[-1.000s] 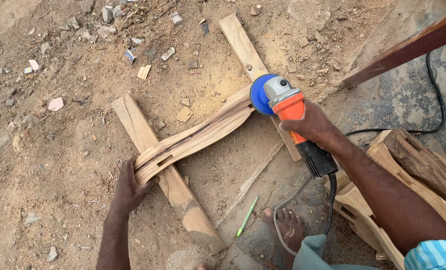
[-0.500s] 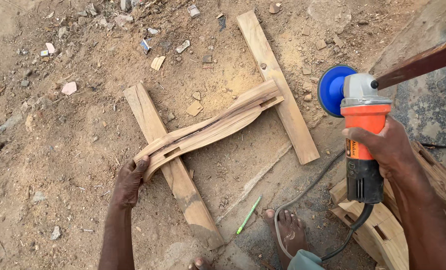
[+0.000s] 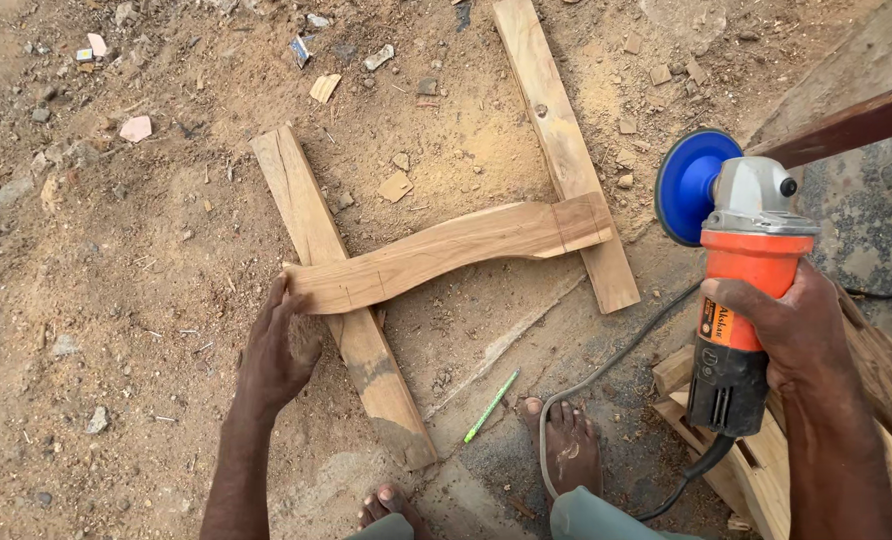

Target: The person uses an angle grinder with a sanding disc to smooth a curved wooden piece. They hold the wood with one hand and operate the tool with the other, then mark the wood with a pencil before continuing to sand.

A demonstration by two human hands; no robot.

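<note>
The left hand (image 3: 281, 350) presses flat, fingers spread, on the near-left end of the curved plank (image 3: 446, 250), which lies across two boards (image 3: 336, 300) on the dirt. To the plank's right, the right hand (image 3: 786, 325) grips the grinder (image 3: 741, 260) in the air; its cord (image 3: 606, 370) trails by a bare foot (image 3: 566, 445), so I'd fear a snag or the plank skidding.

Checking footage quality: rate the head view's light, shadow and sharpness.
Head view: bright, even daylight with only soft, short shadows; no glare; curved wooden piece, left hand and grinder in the right hand all sharp; slight wide-angle stretch at the edges.
</note>
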